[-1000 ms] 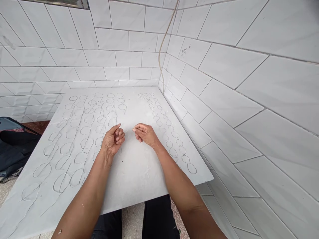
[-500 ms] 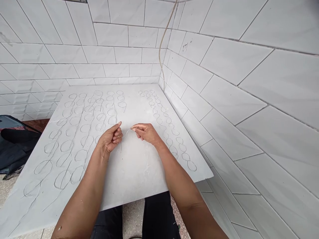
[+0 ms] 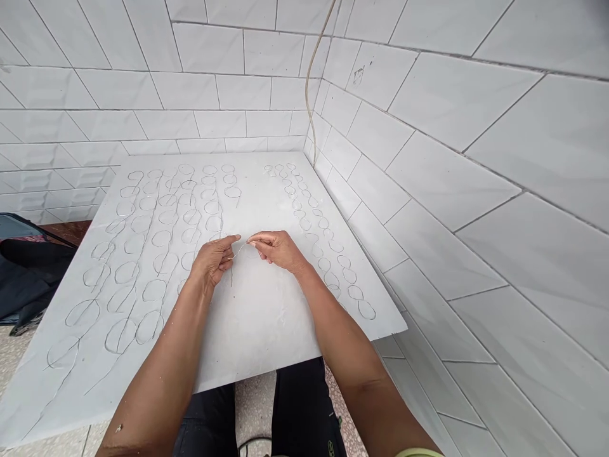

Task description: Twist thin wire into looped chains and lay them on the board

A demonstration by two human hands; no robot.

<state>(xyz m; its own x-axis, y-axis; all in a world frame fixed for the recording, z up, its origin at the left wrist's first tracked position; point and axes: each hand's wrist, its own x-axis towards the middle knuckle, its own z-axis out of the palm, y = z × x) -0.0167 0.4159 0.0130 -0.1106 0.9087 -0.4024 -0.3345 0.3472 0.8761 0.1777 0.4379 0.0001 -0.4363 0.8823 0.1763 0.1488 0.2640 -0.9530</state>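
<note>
A thin wire (image 3: pixel 239 249) runs between my two hands above the middle of a white board (image 3: pixel 257 324). My left hand (image 3: pixel 212 260) pinches one end with curled fingers, and a short straight tail of the wire hangs down below it. My right hand (image 3: pixel 276 249) pinches the other end between thumb and forefinger. The wire curves slightly between them. Several rows of bent wire loops (image 3: pixel 143 254) lie on the board to the left of my hands, and a line of smaller wire loops (image 3: pixel 323 254) lies to the right.
White tiled walls close in behind and on the right (image 3: pixel 451 190). A thin cord (image 3: pixel 311 76) hangs down in the corner. A dark bag (image 3: pixel 23 273) lies on the floor at the left. My dark trousers (image 3: pixel 295 412) show under the board's front edge.
My hands have come closer together and the wire between them has bent into a curve. The view has tilted down a little.
</note>
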